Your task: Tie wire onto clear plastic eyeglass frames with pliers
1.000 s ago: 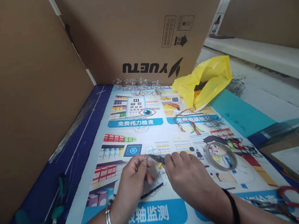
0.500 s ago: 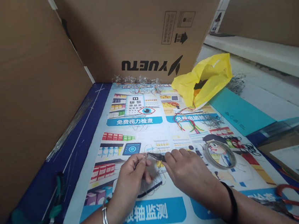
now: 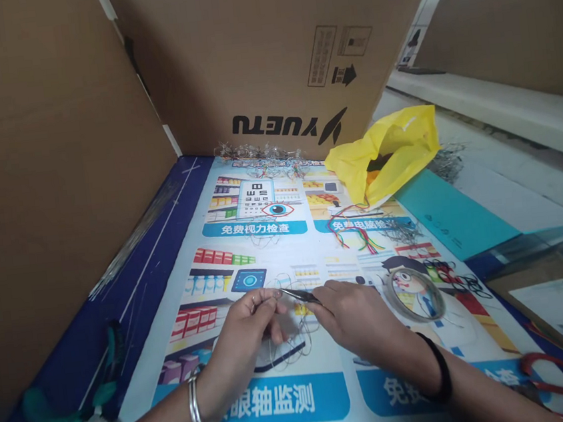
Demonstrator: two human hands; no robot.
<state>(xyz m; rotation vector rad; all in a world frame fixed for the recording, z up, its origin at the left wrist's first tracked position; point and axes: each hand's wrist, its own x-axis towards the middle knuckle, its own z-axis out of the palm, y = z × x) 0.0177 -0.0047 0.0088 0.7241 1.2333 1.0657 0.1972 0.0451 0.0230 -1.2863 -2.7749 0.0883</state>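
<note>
My right hand (image 3: 348,305) is closed around dark needle-nose pliers (image 3: 300,295), their tip pointing left. The tip meets the pinched fingertips of my left hand (image 3: 256,316), which grip thin wire (image 3: 303,343). Loose loops of that wire spread above and below the fingers, over the printed sheet (image 3: 327,360). How the wire runs between the fingertips is too small to make out. To the right of my right hand lies a roll of clear tape (image 3: 439,302).
Cardboard walls (image 3: 245,54) rise behind and at left. A yellow bag (image 3: 400,148), coloured threads (image 3: 365,239) and wire pieces (image 3: 401,230) lie at back right. Green-handled pliers (image 3: 104,394) sit front left, red-handled scissors (image 3: 556,390) front right. Straight wires (image 3: 125,251) line the left wall.
The view has shifted slightly. My right hand has turned a little around the pliers, and their tip stays at my left fingertips.
</note>
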